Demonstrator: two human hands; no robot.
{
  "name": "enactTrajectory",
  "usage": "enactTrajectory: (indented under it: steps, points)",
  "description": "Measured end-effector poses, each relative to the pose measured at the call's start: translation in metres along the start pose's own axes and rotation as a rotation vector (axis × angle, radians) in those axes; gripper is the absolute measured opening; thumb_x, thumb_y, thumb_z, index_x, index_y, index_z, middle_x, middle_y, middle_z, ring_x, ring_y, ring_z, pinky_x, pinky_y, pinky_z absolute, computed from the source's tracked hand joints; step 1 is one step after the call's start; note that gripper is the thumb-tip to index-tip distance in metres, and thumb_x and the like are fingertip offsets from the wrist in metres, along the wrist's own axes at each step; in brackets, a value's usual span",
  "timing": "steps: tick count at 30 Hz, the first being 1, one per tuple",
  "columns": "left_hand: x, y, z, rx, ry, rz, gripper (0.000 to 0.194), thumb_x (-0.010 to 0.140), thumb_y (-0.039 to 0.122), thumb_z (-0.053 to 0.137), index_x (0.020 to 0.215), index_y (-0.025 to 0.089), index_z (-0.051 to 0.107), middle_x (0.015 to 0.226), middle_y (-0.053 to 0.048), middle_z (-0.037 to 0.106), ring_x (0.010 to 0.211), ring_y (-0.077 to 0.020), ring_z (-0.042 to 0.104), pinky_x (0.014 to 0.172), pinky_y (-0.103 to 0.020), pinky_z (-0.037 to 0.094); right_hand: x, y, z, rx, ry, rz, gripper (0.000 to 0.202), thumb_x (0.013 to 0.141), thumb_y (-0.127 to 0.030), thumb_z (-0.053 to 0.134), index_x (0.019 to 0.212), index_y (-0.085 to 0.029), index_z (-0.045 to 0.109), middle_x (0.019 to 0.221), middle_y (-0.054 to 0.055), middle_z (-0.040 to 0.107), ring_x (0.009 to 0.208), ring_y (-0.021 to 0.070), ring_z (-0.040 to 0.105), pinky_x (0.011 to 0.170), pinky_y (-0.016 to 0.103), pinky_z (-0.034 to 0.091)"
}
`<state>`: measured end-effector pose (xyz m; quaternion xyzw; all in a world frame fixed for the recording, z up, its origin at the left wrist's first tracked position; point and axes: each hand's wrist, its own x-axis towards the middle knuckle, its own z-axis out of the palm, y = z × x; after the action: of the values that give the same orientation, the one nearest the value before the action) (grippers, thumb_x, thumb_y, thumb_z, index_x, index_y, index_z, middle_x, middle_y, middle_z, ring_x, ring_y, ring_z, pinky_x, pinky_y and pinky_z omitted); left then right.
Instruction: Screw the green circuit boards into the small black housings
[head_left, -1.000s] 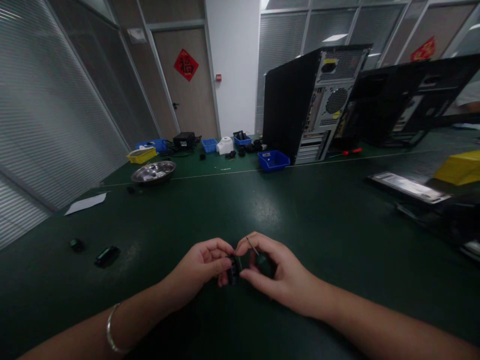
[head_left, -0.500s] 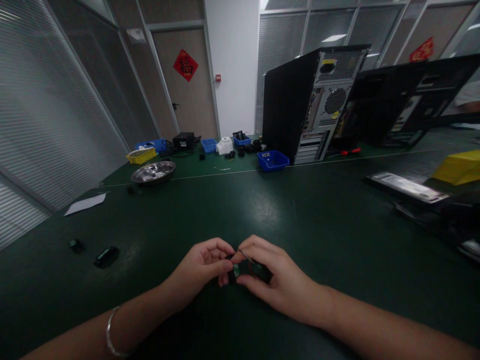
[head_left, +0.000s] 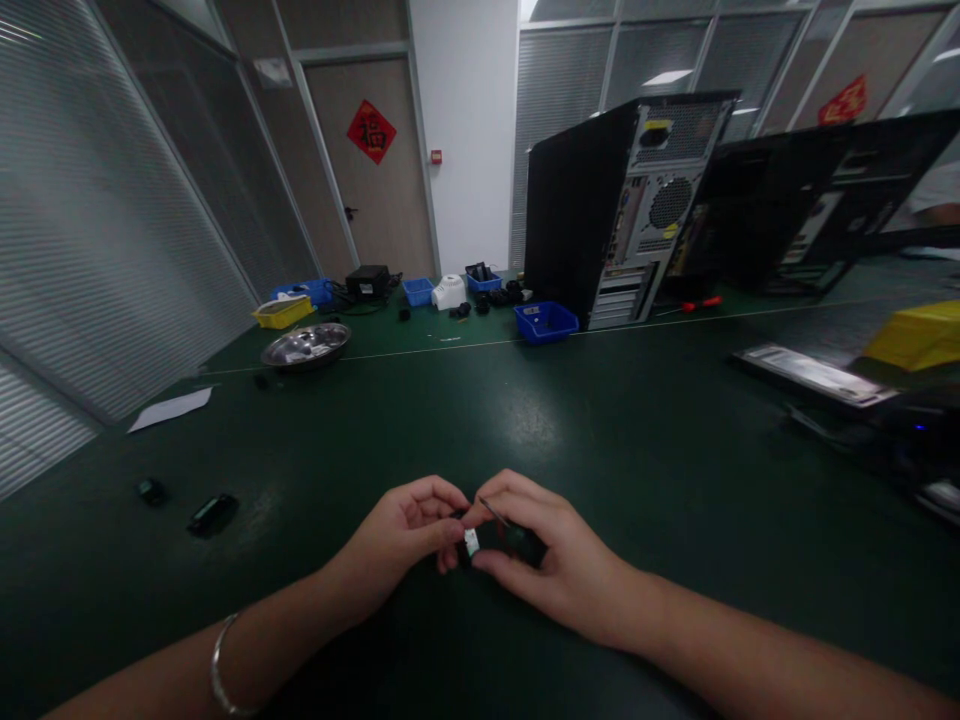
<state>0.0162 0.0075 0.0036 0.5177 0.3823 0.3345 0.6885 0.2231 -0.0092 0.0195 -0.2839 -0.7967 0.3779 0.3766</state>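
Close together in the middle foreground, both my hands are closed around small things. My left hand (head_left: pixel 420 525) pinches a small dark part with a green-and-white circuit board (head_left: pixel 471 542) between thumb and fingers. In the curl of my right hand (head_left: pixel 559 555) lies a screwdriver (head_left: pixel 525 543) with a dark green handle and a thin metal shaft pointing up to the left. My right thumb and index fingertips are at the circuit board's right edge. Fingers partly hide the board and the shaft's tip.
Two small black parts, one of them longer (head_left: pixel 213 514), lie at left. A metal bowl (head_left: pixel 306 346), a yellow tray (head_left: pixel 283 312) and a blue bin (head_left: pixel 546 322) stand farther back. A black computer tower (head_left: pixel 585 210) rises behind; a silver-topped device (head_left: pixel 817 375) lies at right.
The circuit board has tilted slightly in my fingers and now looks whiter and brighter. A blue light shows on the dark equipment at right. My hands have stayed almost still.
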Motion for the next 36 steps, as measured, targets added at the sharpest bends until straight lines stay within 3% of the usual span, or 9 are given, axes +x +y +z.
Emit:
enactTrajectory:
  steps: [12, 21, 28, 36]
  points:
    - [-0.0018, 0.0004, 0.0022, -0.013, -0.008, -0.014, 0.032, 0.07, 0.023, 0.082, 0.093, 0.014, 0.063, 0.079, -0.002, 0.069, 0.059, -0.0099, 0.058, 0.057, -0.024, 0.044, -0.0011, 0.0016, 0.0015, 0.019, 0.004, 0.005, 0.028, 0.084, -0.009, 0.068, 0.109, -0.023, 0.069, 0.103, 0.004, 0.059, 0.096, 0.0176, 0.06, 0.085, 0.03, 0.049]
    - [-0.0017, 0.0001, 0.0035, -0.022, -0.038, 0.028, 0.027, 0.075, 0.022, 0.078, 0.097, 0.013, 0.066, 0.087, -0.005, 0.069, 0.067, -0.0117, 0.059, 0.063, -0.025, 0.046, -0.0011, 0.002, 0.0032, 0.055, 0.008, 0.027, 0.038, 0.083, -0.012, 0.071, 0.118, -0.024, 0.064, 0.106, 0.005, 0.058, 0.099, 0.0189, 0.059, 0.089, 0.032, 0.049]
    - [-0.0008, -0.0007, 0.0002, -0.002, -0.016, 0.025, 0.026, 0.079, 0.02, 0.073, 0.104, 0.014, 0.068, 0.106, -0.01, 0.069, 0.081, -0.0168, 0.062, 0.069, -0.028, 0.048, -0.0007, 0.0005, 0.0052, 0.07, 0.052, 0.14, 0.03, 0.086, -0.011, 0.062, 0.113, -0.023, 0.057, 0.105, 0.004, 0.054, 0.088, 0.0169, 0.058, 0.076, 0.03, 0.052]
    - [-0.0034, 0.0028, 0.0055, 0.028, 0.011, 0.023, 0.023, 0.077, 0.019, 0.075, 0.099, 0.014, 0.068, 0.1, -0.009, 0.072, 0.085, -0.0176, 0.066, 0.077, -0.03, 0.05, -0.0009, 0.0073, 0.0084, 0.023, 0.062, 0.238, 0.022, 0.083, -0.014, 0.064, 0.104, -0.02, 0.057, 0.095, 0.002, 0.059, 0.076, 0.0146, 0.058, 0.07, 0.028, 0.05]
